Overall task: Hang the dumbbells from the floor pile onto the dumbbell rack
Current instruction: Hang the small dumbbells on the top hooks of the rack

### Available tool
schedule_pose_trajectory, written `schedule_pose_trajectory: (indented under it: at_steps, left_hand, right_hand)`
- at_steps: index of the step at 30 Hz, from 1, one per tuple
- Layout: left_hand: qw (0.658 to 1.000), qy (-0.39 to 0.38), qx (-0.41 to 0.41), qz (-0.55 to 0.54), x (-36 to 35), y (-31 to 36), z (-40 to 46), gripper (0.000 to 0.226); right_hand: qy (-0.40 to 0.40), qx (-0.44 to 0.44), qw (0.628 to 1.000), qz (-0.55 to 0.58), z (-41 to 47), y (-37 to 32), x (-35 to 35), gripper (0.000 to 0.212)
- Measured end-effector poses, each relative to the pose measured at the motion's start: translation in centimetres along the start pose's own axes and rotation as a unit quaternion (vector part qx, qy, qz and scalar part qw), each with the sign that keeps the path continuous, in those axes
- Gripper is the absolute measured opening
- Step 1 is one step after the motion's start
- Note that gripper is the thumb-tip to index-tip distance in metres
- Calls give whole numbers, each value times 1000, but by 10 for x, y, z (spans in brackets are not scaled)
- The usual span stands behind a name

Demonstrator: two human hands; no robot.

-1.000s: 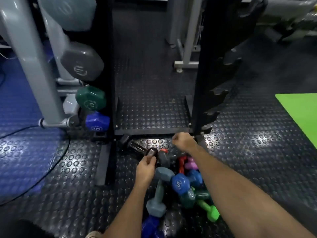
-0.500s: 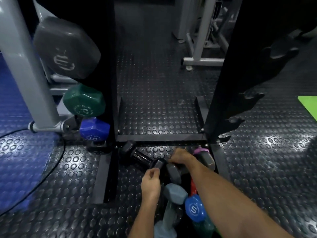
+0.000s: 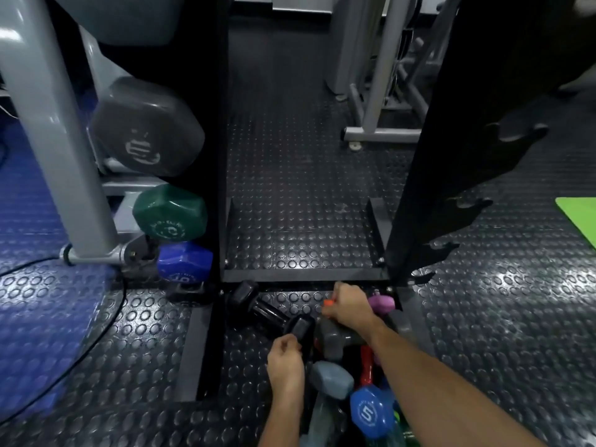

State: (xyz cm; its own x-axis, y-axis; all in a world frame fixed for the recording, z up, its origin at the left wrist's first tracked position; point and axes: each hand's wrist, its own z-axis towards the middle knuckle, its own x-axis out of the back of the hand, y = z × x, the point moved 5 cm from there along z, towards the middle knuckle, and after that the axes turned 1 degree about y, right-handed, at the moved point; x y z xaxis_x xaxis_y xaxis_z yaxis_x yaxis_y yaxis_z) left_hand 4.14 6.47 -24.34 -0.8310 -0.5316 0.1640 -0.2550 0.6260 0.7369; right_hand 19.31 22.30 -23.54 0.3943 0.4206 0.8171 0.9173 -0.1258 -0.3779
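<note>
The floor pile lies at the bottom centre: a black dumbbell [image 3: 264, 309], a dark grey one [image 3: 335, 338], a blue-grey one [image 3: 330, 380], a blue "5" one [image 3: 371, 412], a red one [image 3: 367, 366] and a purple one [image 3: 382, 303]. My right hand [image 3: 348, 306] is curled in a fist at the far end of the pile, gripping a small orange dumbbell [image 3: 328, 303] whose end pokes out. My left hand [image 3: 285, 361] is curled beside the black dumbbell's near head and holds nothing. The black rack [image 3: 222, 156] stands just beyond, with bare hooks [image 3: 464, 208] on its right upright.
On the rack's left side hang a grey dumbbell [image 3: 145, 130], a green one [image 3: 171, 214] and a blue one [image 3: 185, 262]. A grey machine post [image 3: 48, 124] and a black cable [image 3: 106, 317] are on the left. A green mat [image 3: 579, 217] lies at the right edge.
My right hand has shifted slightly forward over the pile, and an orange end now shows at its fist. My left hand stays beside the black dumbbell. The view has dipped and drawn closer.
</note>
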Motion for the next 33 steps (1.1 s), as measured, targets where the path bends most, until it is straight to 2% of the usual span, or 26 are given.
schedule_pose_trajectory:
  at_steps: [5,10,13,14,16,17,18,20,24,26,29,31,33]
  left_hand:
    - [1000,6,-10,6,0,12,-11,14]
    - [999,21,-37,-11,7,33,-25,5]
    - [999,-27,-23,-28,-1,47,-41,4]
    - [997,-58,-17,-44,-8,47,-39,10]
    - [992,-103,-29,-73,-20,58,-35,44]
    - [991,-117,-32,-65,-18,74,-49,60]
    - [986,-146,-38,-67,-18,87,-58,66]
    - [976,-198,-53,-75,-16,115,-75,55]
    - [965,-226,-110,-75,-9,159,-105,62]
    - [959,-233,-140,-80,-6,171,-116,61]
    - [957,-232,-148,-93,1,187,-131,91]
    - [949,-238,-171,-114,7,200,-141,103]
    - [940,-256,-187,-130,11,218,-158,106]
  right_hand:
    - [-1,-2,1000,20,-19,2,45,34]
    - [32,7,989,146,-42,-12,91,22]
    - [39,26,979,197,-70,-17,107,29]
    - [35,33,976,214,-77,-18,107,34]
    - [26,44,967,249,-94,-24,115,40]
    - [23,53,962,268,-104,-29,122,39]
    - [16,63,955,288,-112,-33,126,37]
    - [3,89,944,317,-126,-42,138,33]
    - [-20,116,923,366,-156,-60,162,15]
    - [-33,127,912,388,-167,-66,169,12]
    - [-50,148,898,412,-187,-74,186,21]
    - [-45,153,893,421,-198,-75,200,29]
    - [-34,152,884,440,-209,-76,213,52]
